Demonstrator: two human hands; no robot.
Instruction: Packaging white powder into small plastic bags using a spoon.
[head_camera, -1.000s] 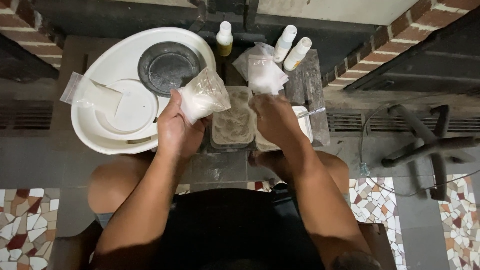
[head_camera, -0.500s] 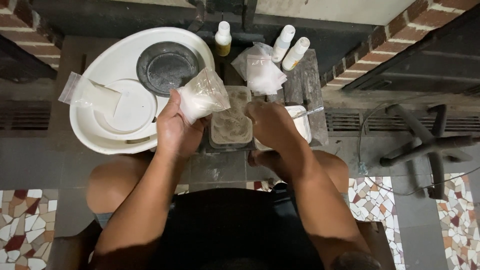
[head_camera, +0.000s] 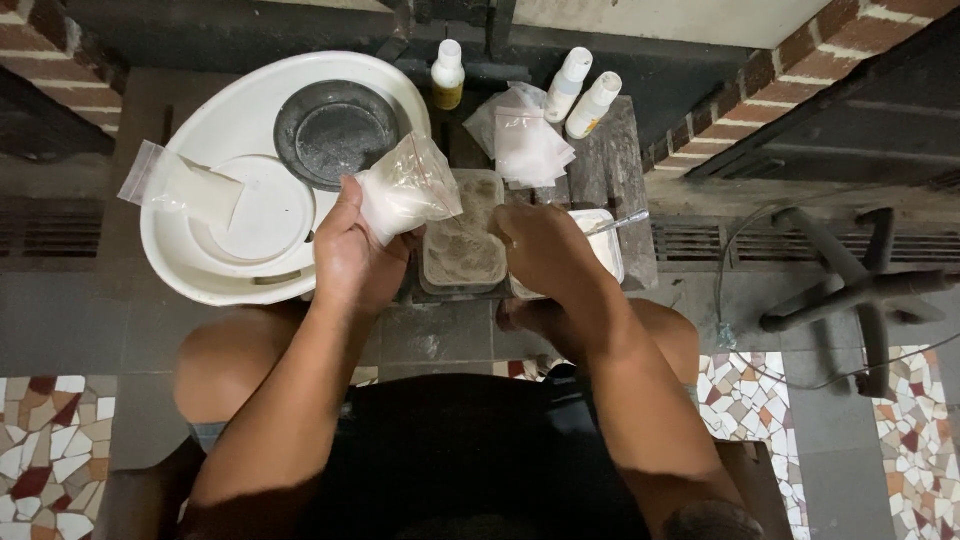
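Above the tub (head_camera: 462, 250), left fingers (head_camera: 352, 215) pinch a powder bag (head_camera: 405, 188).

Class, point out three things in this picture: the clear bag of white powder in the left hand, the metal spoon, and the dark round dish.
Bag of white powder (head_camera: 405, 195), head view, on its powder-filled middle.
Metal spoon (head_camera: 625, 220), head view, on its handle.
Dark round dish (head_camera: 337, 135), head view, on its flat centre.

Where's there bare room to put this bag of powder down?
Bare room: the white basin's near rim, and the bench end beside the white tub. Crowded: the back, with bottles and spare bags; the left hand holds the bag.
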